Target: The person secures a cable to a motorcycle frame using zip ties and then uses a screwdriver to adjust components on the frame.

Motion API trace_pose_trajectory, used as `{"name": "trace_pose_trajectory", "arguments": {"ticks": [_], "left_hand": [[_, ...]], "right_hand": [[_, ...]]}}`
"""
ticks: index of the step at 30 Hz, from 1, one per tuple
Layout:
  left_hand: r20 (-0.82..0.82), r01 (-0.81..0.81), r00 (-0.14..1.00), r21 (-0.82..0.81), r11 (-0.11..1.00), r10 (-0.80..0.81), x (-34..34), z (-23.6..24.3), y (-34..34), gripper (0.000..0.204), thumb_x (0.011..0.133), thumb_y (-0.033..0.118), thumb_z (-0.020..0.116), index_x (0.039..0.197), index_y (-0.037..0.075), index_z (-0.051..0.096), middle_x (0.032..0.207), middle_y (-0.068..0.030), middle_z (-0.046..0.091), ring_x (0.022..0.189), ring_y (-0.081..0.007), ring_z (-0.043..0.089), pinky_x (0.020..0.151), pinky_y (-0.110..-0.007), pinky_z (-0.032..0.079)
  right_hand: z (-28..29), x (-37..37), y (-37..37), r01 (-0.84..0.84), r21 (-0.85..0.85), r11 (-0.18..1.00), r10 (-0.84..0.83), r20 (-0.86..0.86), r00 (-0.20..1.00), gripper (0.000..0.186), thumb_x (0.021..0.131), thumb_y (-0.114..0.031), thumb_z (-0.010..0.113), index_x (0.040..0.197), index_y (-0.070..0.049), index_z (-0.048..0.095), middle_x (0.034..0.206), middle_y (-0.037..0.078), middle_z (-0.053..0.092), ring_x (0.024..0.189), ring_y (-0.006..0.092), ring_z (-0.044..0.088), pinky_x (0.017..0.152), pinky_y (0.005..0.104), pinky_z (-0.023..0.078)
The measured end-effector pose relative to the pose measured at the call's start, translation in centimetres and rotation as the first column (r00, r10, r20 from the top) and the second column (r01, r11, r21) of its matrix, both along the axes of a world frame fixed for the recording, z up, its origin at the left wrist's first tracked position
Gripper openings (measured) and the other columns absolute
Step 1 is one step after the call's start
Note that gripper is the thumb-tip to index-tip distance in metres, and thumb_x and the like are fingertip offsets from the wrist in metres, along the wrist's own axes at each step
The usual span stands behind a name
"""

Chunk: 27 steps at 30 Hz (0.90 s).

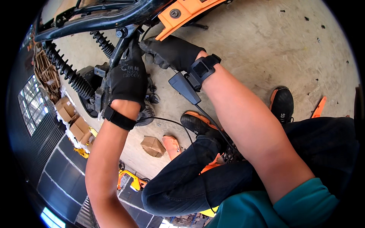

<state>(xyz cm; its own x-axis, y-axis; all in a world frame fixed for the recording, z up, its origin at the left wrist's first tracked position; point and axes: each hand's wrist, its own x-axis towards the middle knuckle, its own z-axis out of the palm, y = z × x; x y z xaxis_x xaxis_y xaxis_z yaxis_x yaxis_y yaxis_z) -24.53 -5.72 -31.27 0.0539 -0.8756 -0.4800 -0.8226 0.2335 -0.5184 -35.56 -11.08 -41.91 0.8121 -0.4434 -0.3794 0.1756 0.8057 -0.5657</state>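
Observation:
A black metal vehicle frame (99, 22) crosses the top of the view, with an orange panel (182, 14) fixed on its right side. My left hand (128, 76), in a black glove, lies against a frame strut below the main tube. Its fingers are closed up by the strut, and what they hold is hidden. From the right, my right hand (173, 52), gloved too, meets the left fingertips just under the orange panel. Its fingers are curled in by a thin black cable (146, 33); whether they grip that cable is unclear.
Black coil-spring shock absorbers (70, 72) hang left of my hands. A cardboard piece (153, 146) and orange parts (319, 107) lie on the concrete floor, with small screws scattered at the right. Cardboard boxes (79, 129) stand at the left. A cord runs from my right wrist device (184, 88).

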Motion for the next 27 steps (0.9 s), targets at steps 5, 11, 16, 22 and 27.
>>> {"name": "trace_pose_trajectory", "arguments": {"ticks": [5, 11, 16, 22, 27], "left_hand": [[0.024, 0.030, 0.999, 0.032, 0.999, -0.031, 0.3, 0.4, -0.1, 0.063, 0.088, 0.016, 0.053, 0.144, -0.001, 0.029, 0.066, -0.0097, 0.066, 0.057, -0.0255, 0.065, 0.047, -0.038, 0.050], [0.040, 0.075, 0.996, 0.110, 0.991, -0.080, 0.2, 0.8, -0.4, 0.064, 0.087, 0.008, 0.054, 0.143, -0.005, 0.028, 0.067, -0.0090, 0.066, 0.058, -0.0234, 0.066, 0.049, -0.035, 0.051], [0.017, 0.076, 0.997, 0.103, 0.992, -0.078, 0.5, 0.7, -0.3, 0.065, 0.086, 0.008, 0.055, 0.143, -0.006, 0.027, 0.067, -0.0082, 0.066, 0.058, -0.0225, 0.066, 0.049, -0.034, 0.050], [0.052, 0.156, 0.986, 0.071, 0.985, -0.159, 0.6, 0.6, -0.3, 0.063, 0.090, 0.019, 0.054, 0.143, -0.002, 0.029, 0.062, -0.0077, 0.065, 0.054, -0.0238, 0.065, 0.045, -0.037, 0.049], [0.109, 0.062, 0.991, 0.150, 0.987, -0.079, 0.0, 0.8, -0.7, 0.063, 0.086, 0.008, 0.053, 0.143, -0.006, 0.030, 0.067, -0.0078, 0.067, 0.058, -0.0218, 0.066, 0.049, -0.034, 0.051]], "right_hand": [[-0.9, 0.6, 0.0, 0.043, 0.055, 0.998, -0.048, 0.099, 0.994, 0.029, 0.093, -0.039, 0.060, 0.089, -0.011, 0.063, 0.065, -0.003, 0.053, 0.048, 0.0035, 0.037, 0.042, 0.0196, 0.024], [-1.7, 0.8, 0.2, 0.030, 0.141, 0.990, -0.063, 0.230, 0.971, 0.020, 0.095, -0.032, 0.057, 0.092, -0.013, 0.063, 0.067, -0.002, 0.057, 0.048, 0.0034, 0.040, 0.043, 0.0189, 0.027], [-1.4, 1.7, 1.7, 0.107, 0.271, 0.957, -0.156, 0.165, 0.974, 0.022, 0.096, -0.032, 0.056, 0.095, -0.011, 0.062, 0.071, -0.002, 0.058, 0.054, 0.0046, 0.045, 0.046, 0.0199, 0.032], [-0.6, 2.1, 2.8, 0.261, 0.249, 0.933, -0.277, 0.033, 0.960, 0.027, 0.096, -0.032, 0.058, 0.093, -0.006, 0.066, 0.074, 0.002, 0.062, 0.062, 0.0097, 0.053, 0.057, 0.0256, 0.042], [-0.4, 2.8, 3.2, 0.313, 0.271, 0.910, -0.331, 0.020, 0.944, 0.028, 0.097, -0.031, 0.056, 0.097, -0.005, 0.067, 0.076, 0.003, 0.064, 0.066, 0.0095, 0.054, 0.062, 0.0255, 0.043]]}}
